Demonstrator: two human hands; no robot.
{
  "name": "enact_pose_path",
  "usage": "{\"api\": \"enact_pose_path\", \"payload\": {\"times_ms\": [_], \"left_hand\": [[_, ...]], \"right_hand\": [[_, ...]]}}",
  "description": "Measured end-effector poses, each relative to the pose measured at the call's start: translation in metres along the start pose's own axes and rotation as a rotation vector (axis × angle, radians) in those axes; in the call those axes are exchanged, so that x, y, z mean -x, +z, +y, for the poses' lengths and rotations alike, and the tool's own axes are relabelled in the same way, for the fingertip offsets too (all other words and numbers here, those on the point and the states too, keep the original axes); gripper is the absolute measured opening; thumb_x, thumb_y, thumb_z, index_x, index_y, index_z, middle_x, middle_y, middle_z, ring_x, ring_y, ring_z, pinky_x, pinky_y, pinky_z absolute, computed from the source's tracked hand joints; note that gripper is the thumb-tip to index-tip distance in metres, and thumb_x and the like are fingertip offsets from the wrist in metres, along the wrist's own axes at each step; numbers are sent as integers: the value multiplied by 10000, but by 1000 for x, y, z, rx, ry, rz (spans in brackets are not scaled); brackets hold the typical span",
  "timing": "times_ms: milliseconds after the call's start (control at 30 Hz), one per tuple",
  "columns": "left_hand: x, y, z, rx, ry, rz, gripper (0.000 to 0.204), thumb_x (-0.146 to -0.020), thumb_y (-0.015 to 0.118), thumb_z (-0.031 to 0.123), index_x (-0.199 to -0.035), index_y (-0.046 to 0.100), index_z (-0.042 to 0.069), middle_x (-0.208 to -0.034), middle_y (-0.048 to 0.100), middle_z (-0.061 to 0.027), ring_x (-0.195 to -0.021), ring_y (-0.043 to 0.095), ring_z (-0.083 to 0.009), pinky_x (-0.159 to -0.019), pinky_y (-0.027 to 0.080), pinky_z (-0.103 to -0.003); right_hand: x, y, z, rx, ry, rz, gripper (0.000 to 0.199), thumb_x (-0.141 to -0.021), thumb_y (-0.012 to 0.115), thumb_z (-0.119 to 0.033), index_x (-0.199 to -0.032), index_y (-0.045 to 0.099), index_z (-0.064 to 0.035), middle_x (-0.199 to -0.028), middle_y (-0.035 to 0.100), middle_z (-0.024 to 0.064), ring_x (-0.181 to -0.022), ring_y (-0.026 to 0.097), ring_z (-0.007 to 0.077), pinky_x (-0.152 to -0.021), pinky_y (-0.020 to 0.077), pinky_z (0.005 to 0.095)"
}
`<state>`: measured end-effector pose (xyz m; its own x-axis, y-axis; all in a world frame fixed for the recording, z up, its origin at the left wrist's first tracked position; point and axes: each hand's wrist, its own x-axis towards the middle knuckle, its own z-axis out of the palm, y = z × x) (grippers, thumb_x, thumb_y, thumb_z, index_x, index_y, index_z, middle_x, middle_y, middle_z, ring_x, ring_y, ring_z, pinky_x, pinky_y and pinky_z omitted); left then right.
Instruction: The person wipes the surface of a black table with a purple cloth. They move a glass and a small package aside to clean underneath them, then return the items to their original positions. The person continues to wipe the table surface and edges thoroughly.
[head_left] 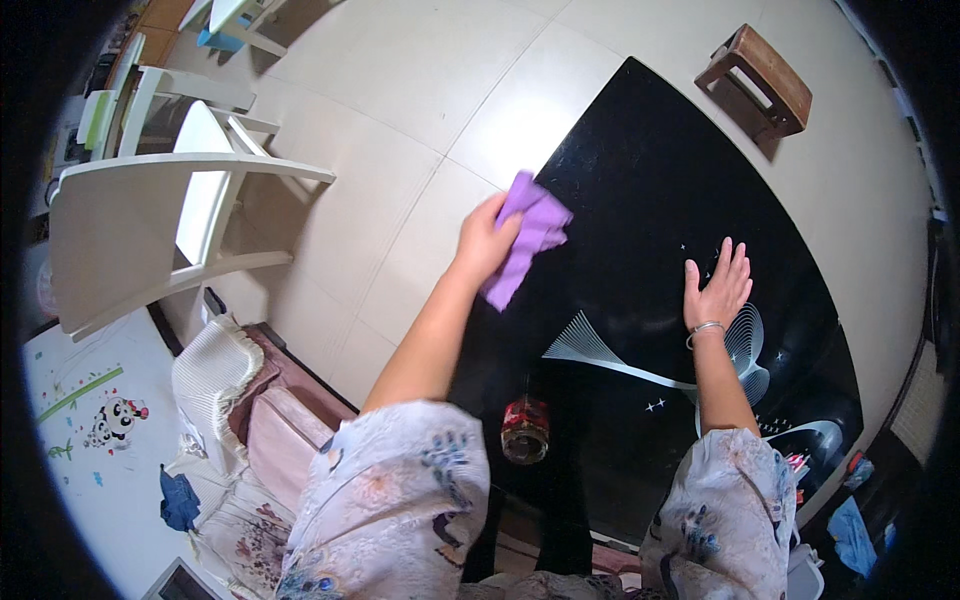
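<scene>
My left hand (487, 238) is closed on a crumpled purple cloth (540, 225) at the left edge of a glossy black table (640, 170). Part of the cloth hangs over that edge. Toward the right side of the table, my right hand (720, 290) lies with its fingers stretched out and spread, holding nothing. A silver bracelet (705, 328) circles that wrist. White line patterns and small stars decorate the tabletop under and around the right hand. Nearer to me, between my forearms, stands a glass jar (525, 430) with a red label.
A wooden stool (765, 85) stands on the tiled floor beyond the table's far right. White chairs (130, 220) are at the left. A pink, cloth-covered sofa (290, 430) lies at lower left. Small packaged items (797, 465) sit by my right sleeve, near a grey bin (805, 573).
</scene>
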<state>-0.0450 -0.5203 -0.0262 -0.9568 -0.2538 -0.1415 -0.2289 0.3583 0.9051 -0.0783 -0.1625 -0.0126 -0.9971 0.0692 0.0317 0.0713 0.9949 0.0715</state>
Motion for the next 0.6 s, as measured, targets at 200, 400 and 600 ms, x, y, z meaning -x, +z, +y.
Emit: {"api": "enact_pose_path", "payload": {"times_ms": [200,400,600], "left_hand": [[92,-59,-20,-59,-269,-92,363,-856,675,180,-1175,636,11,-1010,703,-153,-940,677,-213,-855,508,-333],[-10,-4,0,192,-222,-174,365,-857,688,202,-1160,631,5,-991,696,-126,-889,651,-194,-817,514,-328],[38,-24,-12,149,-223,-117,363,-869,669,150,-1197,617,5,-1013,689,-104,-909,637,-169,-842,503,-312]], "right_hand": [[3,3,-2,-14,-10,-5,757,-914,494,-553,-1518,251,-166,-1576,216,128,-1446,202,319,-1174,135,485],[4,4,-6,-18,-17,5,755,-915,487,-558,-1520,249,-172,-1578,212,120,-1447,198,313,-1178,124,478],[2,8,0,-22,-12,35,742,-923,463,-578,-1518,260,-185,-1573,232,119,-1450,196,307,-1178,116,482]]}}
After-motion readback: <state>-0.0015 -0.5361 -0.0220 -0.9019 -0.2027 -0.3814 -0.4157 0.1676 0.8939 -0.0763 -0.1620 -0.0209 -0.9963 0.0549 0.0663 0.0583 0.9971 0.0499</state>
